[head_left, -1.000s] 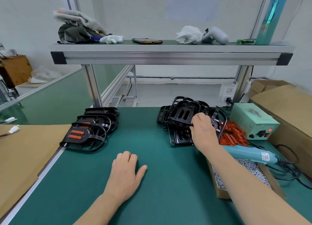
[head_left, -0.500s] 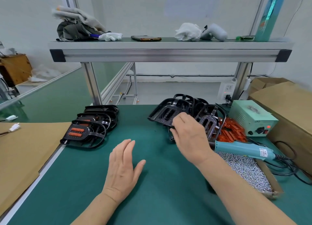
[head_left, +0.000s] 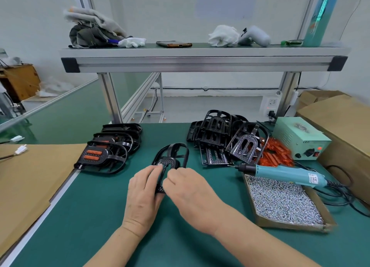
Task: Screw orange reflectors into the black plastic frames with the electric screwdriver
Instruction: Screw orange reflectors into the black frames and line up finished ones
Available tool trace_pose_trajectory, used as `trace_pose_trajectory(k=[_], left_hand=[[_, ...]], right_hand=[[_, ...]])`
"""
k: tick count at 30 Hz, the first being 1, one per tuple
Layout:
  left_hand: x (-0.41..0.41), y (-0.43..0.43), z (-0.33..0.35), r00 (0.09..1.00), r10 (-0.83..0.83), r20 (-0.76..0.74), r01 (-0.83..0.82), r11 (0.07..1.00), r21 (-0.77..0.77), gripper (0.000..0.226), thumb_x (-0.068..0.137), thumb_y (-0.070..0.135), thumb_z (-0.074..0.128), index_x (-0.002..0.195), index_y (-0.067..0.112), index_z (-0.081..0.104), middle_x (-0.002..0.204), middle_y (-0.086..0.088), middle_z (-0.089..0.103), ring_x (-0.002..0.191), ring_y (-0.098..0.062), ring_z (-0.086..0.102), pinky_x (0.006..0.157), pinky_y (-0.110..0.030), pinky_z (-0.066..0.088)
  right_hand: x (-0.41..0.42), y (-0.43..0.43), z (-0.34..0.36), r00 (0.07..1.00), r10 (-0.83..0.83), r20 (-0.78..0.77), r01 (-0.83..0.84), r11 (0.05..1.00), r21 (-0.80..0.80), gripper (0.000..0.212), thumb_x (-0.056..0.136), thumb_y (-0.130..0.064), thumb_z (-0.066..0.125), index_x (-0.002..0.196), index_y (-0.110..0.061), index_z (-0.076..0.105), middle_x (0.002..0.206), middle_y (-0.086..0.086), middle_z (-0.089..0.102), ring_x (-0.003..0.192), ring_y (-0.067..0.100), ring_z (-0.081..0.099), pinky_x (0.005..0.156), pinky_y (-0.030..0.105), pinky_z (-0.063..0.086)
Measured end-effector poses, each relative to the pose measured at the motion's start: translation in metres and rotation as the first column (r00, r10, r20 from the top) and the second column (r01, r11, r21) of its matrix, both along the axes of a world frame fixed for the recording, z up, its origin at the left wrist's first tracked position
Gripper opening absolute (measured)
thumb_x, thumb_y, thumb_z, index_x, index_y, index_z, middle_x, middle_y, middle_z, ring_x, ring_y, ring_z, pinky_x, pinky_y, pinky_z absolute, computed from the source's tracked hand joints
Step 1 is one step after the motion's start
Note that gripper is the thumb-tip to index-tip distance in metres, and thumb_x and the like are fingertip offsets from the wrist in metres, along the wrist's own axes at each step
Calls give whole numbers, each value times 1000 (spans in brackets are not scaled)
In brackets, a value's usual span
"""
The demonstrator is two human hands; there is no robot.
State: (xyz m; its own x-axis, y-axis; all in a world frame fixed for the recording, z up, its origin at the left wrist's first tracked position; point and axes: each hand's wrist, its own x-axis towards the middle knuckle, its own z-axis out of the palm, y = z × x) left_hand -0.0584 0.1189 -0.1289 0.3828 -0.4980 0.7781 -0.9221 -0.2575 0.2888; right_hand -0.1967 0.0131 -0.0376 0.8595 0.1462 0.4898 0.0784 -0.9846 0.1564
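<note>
Black plastic frame (head_left: 172,156), bare of reflectors, is gripped at the middle of the green surface (head_left: 100,216) by the left hand (head_left: 143,194) and right hand (head_left: 192,194), one each side. Positioning seems in hand; next, translucent orange reflectors (head_left: 274,152) must be seated, then the blue electric screwdriver (head_left: 280,172) lifted.

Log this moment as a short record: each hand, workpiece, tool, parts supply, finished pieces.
Left hand: grips the near end of a black plastic frame
Right hand: pinches the same frame from the right
Workpiece: no reflector visible in it
Electric screwdriver: lies across the far edge of the screw tray, no hand on it
Orange reflectors: loose heap beside the pile of empty frames
Finished stack: at left, top frame shows two reflectors
</note>
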Motion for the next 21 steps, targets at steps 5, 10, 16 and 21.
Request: trace_pose_trajectory(k=[5, 10, 16, 21], left_hand=[[-1, 3, 1, 984, -127, -121, 128, 992, -2, 37, 97, 33, 51, 127, 14, 60, 124, 2, 61, 110, -16, 56, 101, -23, 39], [-9, 4, 6, 946, -92, -312, 81, 996, -49, 32, 98, 19, 61, 129, 20, 55, 109, 12, 64, 92, -2, 58, 90, 1, 35], [-15, 3, 11, 877, -7, -480, -50, 993, -107, 12, 98, 27, 48, 110, 27, 45, 82, 26, 59, 67, 9, 60, 62, -2, 39], [-14, -2, 14, 759, -111, -641, -81, 962, -262, 19, 104, 9, 41, 98, 27, 43, 88, 9, 67, 83, 12, 67, 59, -3, 48]], right_hand=[[2, -11, 2, 997, 59, -50, -49, 983, 179, 19, 78, -3, 68, 95, -9, 61, 94, 7, 58, 83, 25, 54, 76, 37, 47], [-2, -49, 1, 998, -47, -32, 55, 931, 362, 59, 77, 0, 69, 134, -6, 55, 136, 9, 52, 126, 31, 48, 108, 42, 39], [15, -81, -19, 967, -226, -117, 254, 876, 409, 55, 95, -8, 60, 146, -21, 47, 141, -5, 51, 121, 22, 44, 103, 35, 41], [36, -80, -27, 969, -197, -149, 244, 859, 449, 59, 98, -8, 55, 152, -27, 39, 145, -7, 48, 121, 21, 45, 103, 36, 42]])
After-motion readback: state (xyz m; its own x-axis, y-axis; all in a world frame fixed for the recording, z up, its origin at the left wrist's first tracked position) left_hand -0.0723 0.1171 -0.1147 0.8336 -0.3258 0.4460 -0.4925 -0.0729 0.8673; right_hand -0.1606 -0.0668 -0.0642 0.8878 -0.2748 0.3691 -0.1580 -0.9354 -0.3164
